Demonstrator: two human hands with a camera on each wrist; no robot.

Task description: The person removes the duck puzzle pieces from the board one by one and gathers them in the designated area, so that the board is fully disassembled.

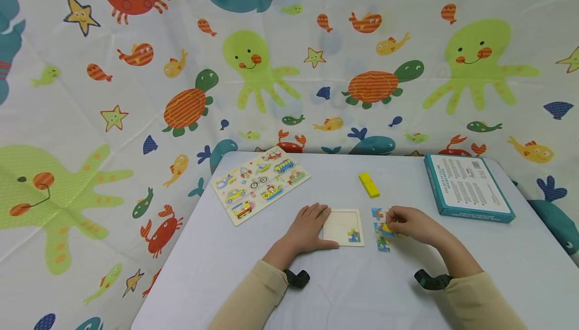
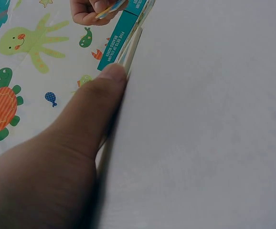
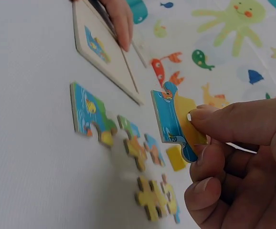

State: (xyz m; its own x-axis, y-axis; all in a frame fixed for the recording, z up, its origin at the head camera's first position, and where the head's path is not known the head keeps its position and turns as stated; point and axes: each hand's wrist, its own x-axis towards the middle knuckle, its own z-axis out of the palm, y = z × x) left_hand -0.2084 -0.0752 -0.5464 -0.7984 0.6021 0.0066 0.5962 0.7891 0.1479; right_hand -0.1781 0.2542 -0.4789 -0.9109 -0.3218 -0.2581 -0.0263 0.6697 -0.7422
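Note:
My left hand point(image 1: 307, 227) rests with straight fingers on the left side of a square wooden puzzle tray point(image 1: 336, 227). In the left wrist view its thumb point(image 2: 88, 112) lies along the tray's edge. One blue-and-yellow jigsaw piece point(image 1: 354, 235) sits in the tray's lower right corner. To the right of the tray, my right hand point(image 1: 413, 224) pinches a blue and yellow jigsaw piece point(image 3: 169, 119) between thumb and fingers, lifted off the table. Several loose jigsaw pieces point(image 1: 383, 244) lie under and beside this hand, including a blue-green one point(image 3: 85, 107).
A vehicle picture board point(image 1: 237, 194) lies at the back left of the white table point(image 1: 181, 280). A yellow block point(image 1: 369, 185) is behind the loose pieces. At the back right lies a teal box point(image 1: 470, 187). A sea-animal cloth point(image 1: 280, 18) hangs behind the table.

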